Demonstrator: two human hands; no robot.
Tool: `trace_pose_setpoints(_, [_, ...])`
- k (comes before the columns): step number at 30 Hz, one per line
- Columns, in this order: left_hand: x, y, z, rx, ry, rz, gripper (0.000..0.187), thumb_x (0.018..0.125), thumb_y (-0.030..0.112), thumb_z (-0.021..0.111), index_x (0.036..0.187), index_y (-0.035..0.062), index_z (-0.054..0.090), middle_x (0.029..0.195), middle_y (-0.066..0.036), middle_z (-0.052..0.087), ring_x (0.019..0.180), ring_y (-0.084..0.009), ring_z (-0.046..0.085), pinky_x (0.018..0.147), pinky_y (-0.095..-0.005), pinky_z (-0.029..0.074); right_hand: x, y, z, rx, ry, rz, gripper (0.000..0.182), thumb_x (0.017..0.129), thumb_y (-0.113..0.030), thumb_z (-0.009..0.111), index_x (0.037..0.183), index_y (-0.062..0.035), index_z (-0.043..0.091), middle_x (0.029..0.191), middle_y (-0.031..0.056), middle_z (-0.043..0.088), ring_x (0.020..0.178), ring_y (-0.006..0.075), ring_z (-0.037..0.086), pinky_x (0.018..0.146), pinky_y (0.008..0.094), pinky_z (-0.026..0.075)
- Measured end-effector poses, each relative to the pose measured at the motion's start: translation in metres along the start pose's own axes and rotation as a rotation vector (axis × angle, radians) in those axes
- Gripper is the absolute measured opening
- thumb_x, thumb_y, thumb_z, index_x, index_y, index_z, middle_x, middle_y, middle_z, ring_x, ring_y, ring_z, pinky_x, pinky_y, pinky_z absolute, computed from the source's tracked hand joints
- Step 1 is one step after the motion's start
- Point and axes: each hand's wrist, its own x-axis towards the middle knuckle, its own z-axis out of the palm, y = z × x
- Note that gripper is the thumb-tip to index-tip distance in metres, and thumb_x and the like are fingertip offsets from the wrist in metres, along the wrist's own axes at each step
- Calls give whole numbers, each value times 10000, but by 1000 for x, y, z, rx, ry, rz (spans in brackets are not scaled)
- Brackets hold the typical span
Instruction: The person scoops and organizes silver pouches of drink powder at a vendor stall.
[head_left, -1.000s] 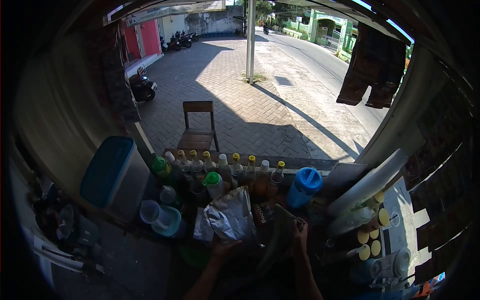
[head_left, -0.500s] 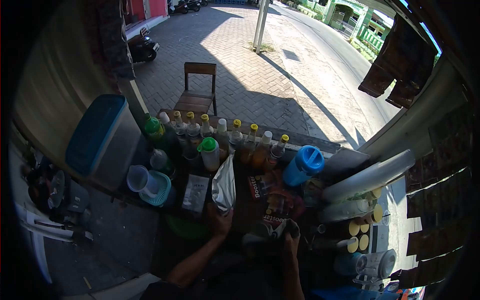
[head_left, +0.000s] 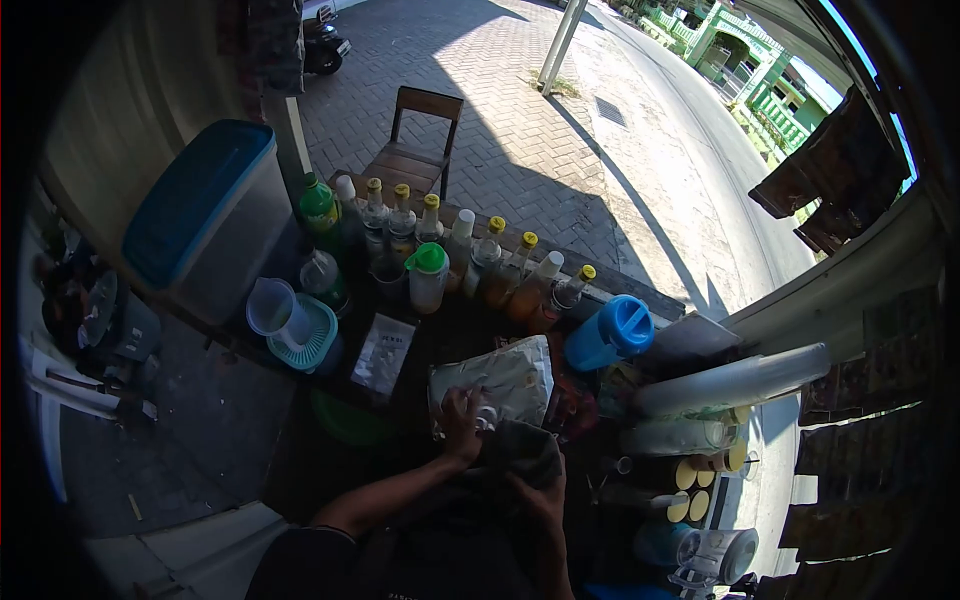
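Near the middle of the dark table lies a silvery-white bag [head_left: 515, 380], its flat side facing up. My left hand [head_left: 462, 428] is on the bag's lower left part with its fingers bent. A small shiny, pale item [head_left: 486, 418] shows beside those fingers; what it is I cannot make out. My right hand [head_left: 540, 492] is closed on a dark cloth [head_left: 528, 450], which touches the bag's lower edge. To the left of the bag rests a clear flat packet [head_left: 384, 355].
Bottles with yellow and white caps [head_left: 497, 226] line the far edge, beside a green-lidded container [head_left: 428, 278]. A blue jug [head_left: 610, 333] stands right of them. At left are a lidded box [head_left: 225, 235] and a pale blue basket [head_left: 305, 335]; jars [head_left: 690, 505] are at right.
The silvery bag has gone from upright to lying flat, further right, covering the red packets. My right hand has moved left with the dark cloth. The camera view has shifted and tilted.
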Motion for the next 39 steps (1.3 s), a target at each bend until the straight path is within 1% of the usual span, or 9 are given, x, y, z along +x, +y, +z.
trace_pose_setpoints(8, [0, -1, -17, 27, -429, 76, 753, 688, 184, 754, 1330, 18, 397, 1398, -198, 293, 1374, -357, 219, 1084, -583, 180, 20, 16, 9, -540, 558, -293, 542, 857, -33, 585, 1357, 25, 388, 1306, 192, 489, 1194, 301, 519, 994, 358, 416])
trace_pose_setpoints(11, [8, -10, -26, 204, -133, -45, 766, 800, 274, 685, 1405, -20, 318, 1473, -238, 265, 1400, -375, 209, 1122, -545, 170, 48, -8, 14, -721, 527, -272, 504, 850, 13, 525, 1342, -7, 417, 1278, 225, 478, 1163, 367, 521, 972, 400, 425])
trace_pose_setpoints(16, [7, -58, -17, 1, -272, -163, 822, 876, 301, 617, 1468, -40, 158, 1531, -258, 141, 1400, -415, 204, 1143, -478, 189, 116, 29, 32, -985, 381, -532, 542, 717, 101, 510, 1244, -23, 508, 1156, 219, 548, 1056, 425, 540, 898, 444, 453])
trace_pose_setpoints(24, [15, -87, -24, -307, -487, -180, 945, 808, 290, 668, 1452, -87, 88, 1480, -324, 209, 1361, -414, 288, 1119, -443, 267, 91, 74, 102, -803, -115, -173, 640, 709, 23, 588, 1327, -52, 441, 1293, 258, 495, 1226, 476, 437, 1058, 516, 352])
trace_pose_setpoints(28, [18, -58, -49, 44, -515, -59, 956, 793, 315, 673, 1444, -96, 105, 1469, -316, 256, 1362, -400, 308, 1111, -571, 195, 106, 41, 86, -632, -22, -26, 633, 721, 10, 599, 1331, -70, 449, 1306, 244, 495, 1233, 498, 422, 1047, 510, 365])
trace_pose_setpoints(31, [16, -51, -44, 206, -543, -125, 981, 777, 339, 688, 1439, -99, 113, 1471, -298, 273, 1360, -389, 320, 1107, -567, 213, 118, 59, 85, -1131, 223, -107, 601, 739, -16, 604, 1320, -97, 472, 1308, 230, 505, 1166, 563, 445, 1001, 514, 398])
trace_pose_setpoints(35, [14, -71, -38, 324, -515, -8, 1027, 762, 417, 704, 1434, -105, 129, 1471, -292, 273, 1363, -374, 322, 1110, -554, 224, 88, 45, 84, -787, -250, 34, 598, 717, 14, 582, 1300, -72, 477, 1274, 225, 531, 1167, 435, 513, 997, 452, 418])
trace_pose_setpoints(36, [14, -69, -40, 283, -547, -57, 1040, 759, 439, 706, 1433, -106, 132, 1474, -295, 264, 1367, -369, 315, 1110, -554, 224, 81, 55, 71, -604, -129, -195, 564, 706, 23, 581, 1259, -60, 506, 1190, 219, 582, 1089, 367, 586, 952, 399, 449])
trace_pose_setpoints(39, [21, -68, -47, 244, -621, -94, 982, 801, 413, 673, 1438, -100, 131, 1498, -257, 246, 1378, -352, 304, 1105, -558, 234, 65, 2, 25, -415, -18, 41, 437, 771, -13, 595, 1201, -36, 526, 1067, 216, 629, 1013, 336, 619, 900, 360, 456])
